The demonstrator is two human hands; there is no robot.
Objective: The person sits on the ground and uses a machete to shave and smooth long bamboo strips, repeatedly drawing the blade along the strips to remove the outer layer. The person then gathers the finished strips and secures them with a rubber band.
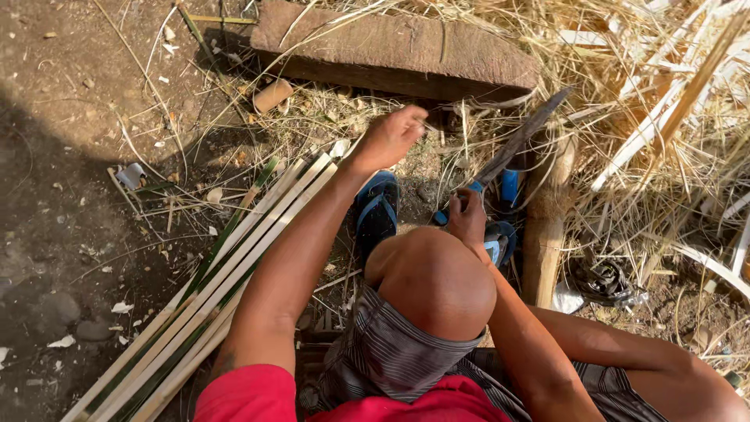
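Bare dirt ground (70, 258) outdoors, littered with dry straw (664, 117) and chips. Right hand (467, 217) closed around the blue handle of one long knife (519, 144), blade slanting up and away toward the straw. Left hand (391, 137) raised just left of the blade, fingers curled together in a loose pinch; whether a thin sliver sits between them, cannot tell. One bent knee (437, 281) directly below the knife hand, in striped grey shorts (383, 352). Two blue sandals: one (377, 211) left of the knife handle, one (500, 238) just under it. One bundle of split bamboo strips (211, 297), several pale and green lengths lying side by side, left of the knife and running diagonally to the lower left edge. One weathered wooden block (398, 51) beyond the knife tip. One upright wooden stake (544, 227) just right of the knife. One coil of dark cord (601, 277) further right. Open dirt only on the far left past the bamboo; straw crowding the right side.
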